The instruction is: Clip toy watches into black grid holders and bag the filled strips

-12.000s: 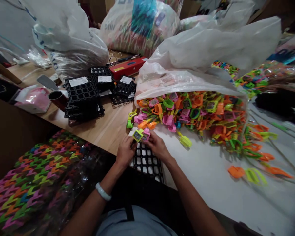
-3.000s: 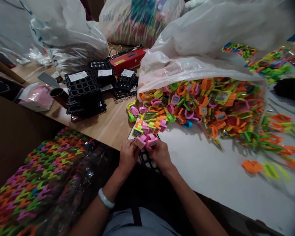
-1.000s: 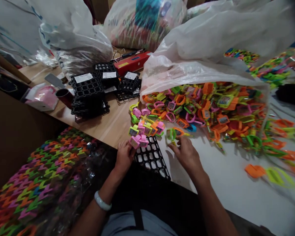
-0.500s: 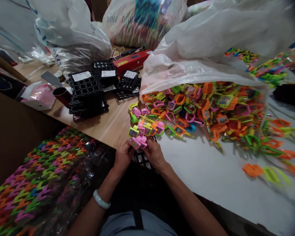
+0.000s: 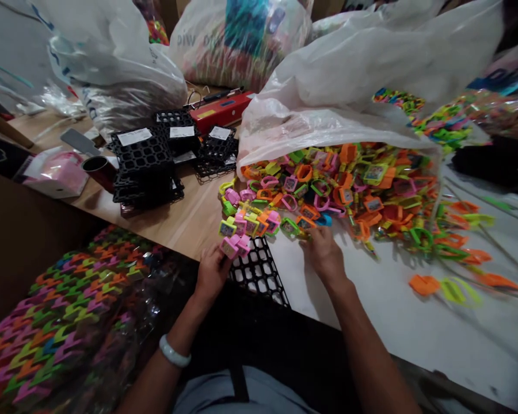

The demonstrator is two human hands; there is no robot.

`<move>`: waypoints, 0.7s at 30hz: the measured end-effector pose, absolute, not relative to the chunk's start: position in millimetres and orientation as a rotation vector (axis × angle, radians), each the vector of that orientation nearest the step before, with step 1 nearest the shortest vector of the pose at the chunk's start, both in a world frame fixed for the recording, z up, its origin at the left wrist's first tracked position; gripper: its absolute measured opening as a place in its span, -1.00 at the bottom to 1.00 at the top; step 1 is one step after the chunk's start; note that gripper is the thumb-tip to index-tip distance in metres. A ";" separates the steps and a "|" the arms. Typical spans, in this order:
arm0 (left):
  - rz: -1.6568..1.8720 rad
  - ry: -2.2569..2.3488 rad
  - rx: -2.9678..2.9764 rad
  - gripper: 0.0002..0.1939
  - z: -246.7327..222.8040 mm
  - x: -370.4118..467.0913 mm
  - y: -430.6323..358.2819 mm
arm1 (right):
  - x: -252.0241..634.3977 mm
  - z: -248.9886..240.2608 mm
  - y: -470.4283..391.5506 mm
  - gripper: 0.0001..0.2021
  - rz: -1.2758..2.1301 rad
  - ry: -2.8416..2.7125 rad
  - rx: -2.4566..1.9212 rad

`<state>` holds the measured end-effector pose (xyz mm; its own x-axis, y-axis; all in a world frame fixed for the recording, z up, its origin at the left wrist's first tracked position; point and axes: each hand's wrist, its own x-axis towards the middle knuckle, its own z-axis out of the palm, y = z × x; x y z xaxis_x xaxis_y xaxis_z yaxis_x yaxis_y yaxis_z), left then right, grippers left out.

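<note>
Left hand [image 5: 210, 272] sits at the near edge of the worktop [image 5: 185, 221], fingers clenched round a small bunch of pink toy watches [image 5: 235, 245], held just above the black grid tray [image 5: 259, 270]. The tray lies flat at the near edge, partly on the white sheet [image 5: 388, 310] that covers the right part of the worktop, with a row of mixed-colour watches [image 5: 252, 223] standing along its far side. Right hand [image 5: 323, 253] rests on the white sheet just right of the tray, fingertips pinching at a green and orange watch [image 5: 300, 225] at the near fringe of the loose pile [image 5: 354, 190]; cannot tell if it has a firm hold. The pile spills out of the open mouth of a big clear plastic bag [image 5: 328, 123] toward the near edge. A few stray orange and green pieces [image 5: 440, 287] lie apart on the sheet toward the right edge.

Left of the pile, on bare wood: stacks of black grid trays [image 5: 144, 169] with white labels, a dark cup [image 5: 95, 168] just beside them, and a pink packet [image 5: 56, 175] near the left edge. A red box [image 5: 222, 109] lies behind the stacks. More filled plastic bags [image 5: 125, 75] stand along the far edge. A white bangle [image 5: 174, 356] is on the left wrist. A multicoloured zigzag bundle in clear wrap [image 5: 56, 333] sits below the near edge at the left.
</note>
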<state>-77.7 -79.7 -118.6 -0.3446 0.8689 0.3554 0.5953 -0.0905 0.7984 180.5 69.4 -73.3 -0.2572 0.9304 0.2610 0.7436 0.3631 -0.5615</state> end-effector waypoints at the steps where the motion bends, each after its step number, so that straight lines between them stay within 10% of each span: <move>1: 1.411 1.911 1.603 -0.78 -118.4 -77.4 -79.5 | 185.1 -73.9 69.9 -0.89 0.466 -2.085 -1.446; 10: 1.405 1.962 1.629 -0.78 -119.6 -76.4 -80.9 | 102.3 -85.7 13.4 -0.75 1.471 -1.746 -1.150; 21: 1.363 2.037 1.643 -0.78 -125.8 -74.1 -82.3 | 92.8 -93.2 9.4 -0.76 0.799 -2.230 -1.023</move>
<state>-74.1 -82.3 -125.8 -0.3674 0.8493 0.3789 0.6743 -0.0374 0.7375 92.8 9.4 -93.2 -0.5559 0.7978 0.2335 0.4681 0.5325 -0.7052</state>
